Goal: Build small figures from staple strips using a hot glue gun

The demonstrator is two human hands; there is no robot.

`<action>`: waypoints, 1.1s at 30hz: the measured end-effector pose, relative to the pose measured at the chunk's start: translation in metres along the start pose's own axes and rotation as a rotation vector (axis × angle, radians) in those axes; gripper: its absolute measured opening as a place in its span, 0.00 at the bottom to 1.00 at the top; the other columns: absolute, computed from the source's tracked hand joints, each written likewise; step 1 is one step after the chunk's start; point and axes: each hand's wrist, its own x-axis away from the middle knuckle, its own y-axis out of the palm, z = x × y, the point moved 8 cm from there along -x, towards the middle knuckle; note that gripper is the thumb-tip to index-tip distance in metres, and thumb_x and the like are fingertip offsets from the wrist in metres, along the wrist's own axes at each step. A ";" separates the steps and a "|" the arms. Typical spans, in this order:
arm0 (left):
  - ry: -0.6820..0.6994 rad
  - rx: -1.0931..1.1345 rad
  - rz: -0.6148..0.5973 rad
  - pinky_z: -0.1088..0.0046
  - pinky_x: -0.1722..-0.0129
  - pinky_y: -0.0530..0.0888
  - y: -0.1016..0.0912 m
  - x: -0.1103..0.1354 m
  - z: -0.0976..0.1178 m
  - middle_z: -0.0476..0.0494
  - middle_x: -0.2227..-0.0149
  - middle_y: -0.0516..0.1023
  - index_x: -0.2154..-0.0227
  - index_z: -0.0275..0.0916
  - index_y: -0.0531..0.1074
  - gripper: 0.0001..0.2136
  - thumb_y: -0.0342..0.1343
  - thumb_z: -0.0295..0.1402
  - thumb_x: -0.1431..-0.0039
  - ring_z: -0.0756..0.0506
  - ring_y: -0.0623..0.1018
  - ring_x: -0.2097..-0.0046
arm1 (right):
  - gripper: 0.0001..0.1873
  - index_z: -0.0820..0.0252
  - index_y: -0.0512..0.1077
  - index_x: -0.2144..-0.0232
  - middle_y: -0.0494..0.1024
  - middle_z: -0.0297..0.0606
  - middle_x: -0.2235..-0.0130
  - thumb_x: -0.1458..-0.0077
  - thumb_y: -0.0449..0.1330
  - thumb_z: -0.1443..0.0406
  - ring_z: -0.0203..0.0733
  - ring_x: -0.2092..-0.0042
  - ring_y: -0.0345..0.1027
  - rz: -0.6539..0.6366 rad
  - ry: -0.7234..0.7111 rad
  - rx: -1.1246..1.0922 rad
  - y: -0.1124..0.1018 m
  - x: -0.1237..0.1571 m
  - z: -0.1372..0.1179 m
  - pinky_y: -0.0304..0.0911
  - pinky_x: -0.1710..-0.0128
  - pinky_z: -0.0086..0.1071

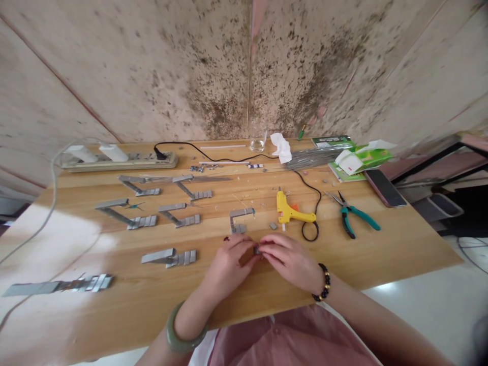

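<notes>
Both hands, left hand and right hand, pinch a small grey piece together at the near bench edge, each grip closed on it. Looks like mid-assembly; next it probably needs the glue gun just beyond.

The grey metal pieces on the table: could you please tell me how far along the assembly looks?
About seven bent grey assemblies lie finished-looking on the left of the table. Both hands, left hand and right hand, pinch one small dark piece together. An L-shaped piece and a loose grey bit lie beside the yellow glue gun, apparently unjoined; a bundle of strips waits behind.
</notes>
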 end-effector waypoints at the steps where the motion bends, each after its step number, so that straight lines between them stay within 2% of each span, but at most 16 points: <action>1: 0.025 -0.023 0.003 0.69 0.59 0.73 0.001 0.001 0.001 0.42 0.62 0.76 0.63 0.38 0.74 0.06 0.58 0.29 0.45 0.46 0.75 0.60 | 0.11 0.58 0.72 0.58 0.74 0.40 0.57 0.39 0.52 0.70 0.40 0.55 0.68 -0.016 -0.020 0.015 0.001 0.000 0.000 0.67 0.54 0.37; 8: 0.075 -0.313 -0.077 0.64 0.59 0.71 0.010 0.002 -0.001 0.41 0.64 0.73 0.67 0.38 0.75 0.04 0.55 0.29 0.43 0.44 0.72 0.61 | 0.10 0.61 0.74 0.61 0.75 0.42 0.58 0.39 0.52 0.70 0.43 0.56 0.67 -0.053 -0.110 0.127 0.011 -0.001 0.000 0.66 0.53 0.39; 11: 0.033 -0.401 -0.094 0.65 0.61 0.70 0.012 0.001 -0.005 0.41 0.64 0.72 0.69 0.38 0.74 0.03 0.55 0.28 0.43 0.43 0.70 0.61 | 0.10 0.61 0.74 0.62 0.75 0.41 0.60 0.40 0.53 0.69 0.43 0.56 0.66 -0.055 -0.087 0.145 0.014 -0.002 0.003 0.65 0.53 0.39; 15: -0.040 -0.472 -0.090 0.65 0.62 0.70 0.010 0.001 -0.011 0.41 0.65 0.71 0.66 0.37 0.74 0.04 0.55 0.27 0.43 0.43 0.70 0.62 | 0.09 0.61 0.74 0.61 0.75 0.40 0.60 0.40 0.53 0.70 0.42 0.56 0.65 -0.045 -0.027 0.147 0.016 -0.006 0.010 0.63 0.51 0.39; 21: -0.140 -0.399 -0.159 0.65 0.61 0.69 0.012 0.001 -0.019 0.43 0.65 0.71 0.63 0.40 0.74 0.08 0.60 0.33 0.46 0.42 0.71 0.62 | 0.06 0.60 0.73 0.65 0.75 0.37 0.62 0.42 0.56 0.71 0.40 0.58 0.65 -0.055 0.034 0.113 0.022 -0.018 0.013 0.62 0.54 0.36; 26: -0.205 -0.236 -0.119 0.67 0.61 0.69 -0.005 0.001 -0.025 0.44 0.65 0.73 0.66 0.38 0.72 0.13 0.65 0.37 0.53 0.43 0.72 0.62 | 0.03 0.60 0.70 0.68 0.75 0.37 0.64 0.47 0.62 0.70 0.41 0.59 0.65 -0.092 0.073 0.104 0.027 -0.027 0.012 0.61 0.56 0.36; 30: -0.277 -0.173 -0.025 0.71 0.67 0.67 -0.022 0.002 -0.029 0.48 0.72 0.71 0.72 0.38 0.67 0.13 0.59 0.44 0.47 0.46 0.71 0.68 | 0.04 0.61 0.69 0.69 0.75 0.38 0.66 0.46 0.62 0.67 0.42 0.60 0.65 -0.176 0.063 0.156 0.034 -0.031 0.009 0.60 0.59 0.35; 33: -0.316 -0.193 0.038 0.73 0.70 0.65 -0.028 0.004 -0.032 0.50 0.76 0.68 0.76 0.39 0.64 0.14 0.52 0.42 0.41 0.48 0.69 0.72 | 0.04 0.61 0.68 0.71 0.74 0.37 0.68 0.45 0.61 0.70 0.41 0.61 0.65 -0.213 0.063 0.178 0.036 -0.033 0.009 0.59 0.59 0.34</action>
